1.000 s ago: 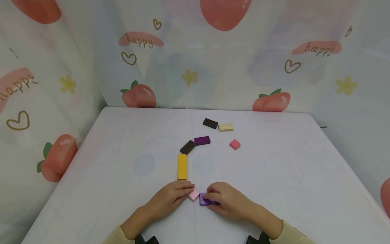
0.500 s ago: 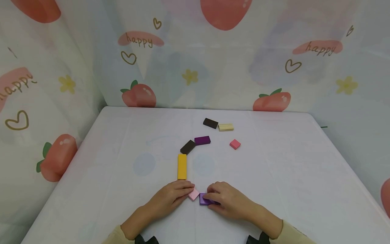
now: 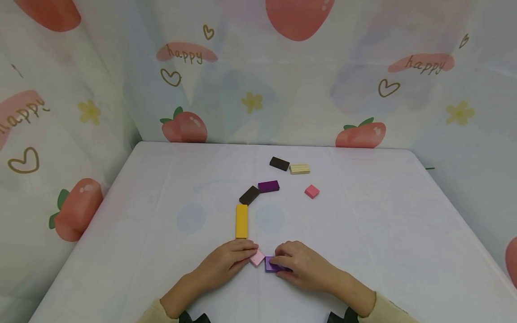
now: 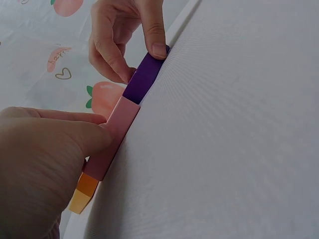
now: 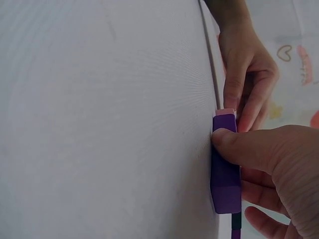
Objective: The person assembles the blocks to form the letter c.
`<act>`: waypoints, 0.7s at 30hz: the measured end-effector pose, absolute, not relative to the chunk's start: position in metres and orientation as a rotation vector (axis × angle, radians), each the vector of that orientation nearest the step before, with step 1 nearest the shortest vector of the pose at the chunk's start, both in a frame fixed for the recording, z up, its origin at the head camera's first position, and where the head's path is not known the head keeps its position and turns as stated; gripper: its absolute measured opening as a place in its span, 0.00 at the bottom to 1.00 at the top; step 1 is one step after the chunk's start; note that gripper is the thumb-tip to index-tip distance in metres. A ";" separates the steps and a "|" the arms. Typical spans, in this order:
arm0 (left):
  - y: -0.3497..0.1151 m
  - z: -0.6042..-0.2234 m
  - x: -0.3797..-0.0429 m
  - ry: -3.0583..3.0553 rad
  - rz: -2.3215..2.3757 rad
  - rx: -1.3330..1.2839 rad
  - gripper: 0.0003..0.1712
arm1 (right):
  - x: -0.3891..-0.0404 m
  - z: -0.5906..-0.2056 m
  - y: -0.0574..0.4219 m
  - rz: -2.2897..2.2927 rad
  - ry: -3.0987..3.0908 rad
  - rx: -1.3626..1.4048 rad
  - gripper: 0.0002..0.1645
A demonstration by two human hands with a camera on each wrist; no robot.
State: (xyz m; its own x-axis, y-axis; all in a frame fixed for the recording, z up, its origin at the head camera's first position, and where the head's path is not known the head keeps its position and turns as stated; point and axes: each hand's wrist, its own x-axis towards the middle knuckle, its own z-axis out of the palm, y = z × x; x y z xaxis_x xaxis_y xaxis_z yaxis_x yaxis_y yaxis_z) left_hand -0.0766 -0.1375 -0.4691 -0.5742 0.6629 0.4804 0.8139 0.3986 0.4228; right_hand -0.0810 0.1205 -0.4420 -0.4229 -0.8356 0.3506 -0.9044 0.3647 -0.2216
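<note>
At six o'clock on the white table (image 3: 363,224), gripping purple block (image 3: 271,264) with right hand (image 3: 307,264), thumb on near side, and pinching pink block (image 3: 256,258) with left hand (image 3: 228,258), just to nine o'clock of purple, ends meeting. Could go wrong by pushing purple too hard toward nine: pink skewed, yellow block (image 3: 241,221) maybe knocked out of line. Could also twist either one by dragging fingers on release. Purple: pointing at pink, long axis nine to three. Pink: slanted, roughly eleven to five, partly hidden under fingers. Farther out, at eleven, see yellow, long axis twelve to six; can't tell whether touching pink. Toward twelve, slanted dark block (image 3: 248,195) cornering on magenta block (image 3: 268,186); beyond, black block (image 3: 279,163) beside cream block (image 3: 300,169). At one, red-pink block (image 3: 312,191), set apart.
</note>
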 end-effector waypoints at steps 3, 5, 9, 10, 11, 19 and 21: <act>-0.137 -0.469 -0.076 -2.433 -0.942 -1.295 0.16 | -0.080 -0.442 0.121 0.569 -2.448 1.572 0.16; -0.137 -0.469 -0.076 -2.443 -0.952 -1.287 0.17 | -0.080 -0.442 0.121 0.561 -2.458 1.563 0.18; -0.136 -0.468 -0.075 -2.453 -0.979 -1.277 0.17 | -0.080 -0.441 0.122 0.554 -2.479 1.535 0.25; -0.136 -0.468 -0.075 -2.453 -0.976 -1.277 0.17 | -0.080 -0.440 0.123 0.558 -2.480 1.527 0.27; -0.136 -0.467 -0.075 -2.450 -0.970 -1.276 0.17 | -0.081 -0.439 0.124 0.558 -2.475 1.520 0.28; -0.137 -0.467 -0.078 -2.415 -1.039 -1.081 0.19 | -0.115 -0.423 0.144 0.634 -2.523 1.400 0.24; -0.138 -0.468 -0.079 -2.414 -1.064 -1.013 0.20 | -0.131 -0.419 0.153 0.646 -2.547 1.353 0.23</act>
State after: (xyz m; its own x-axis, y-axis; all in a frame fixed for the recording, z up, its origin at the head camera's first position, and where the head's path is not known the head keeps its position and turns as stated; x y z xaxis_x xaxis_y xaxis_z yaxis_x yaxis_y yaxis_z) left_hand -0.0795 -0.1381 -0.4682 -0.6999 0.4808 0.5282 0.7142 0.4729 0.5160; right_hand -0.1309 0.1527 -0.4185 -0.5671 -0.7419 0.3579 -0.8228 0.4897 -0.2885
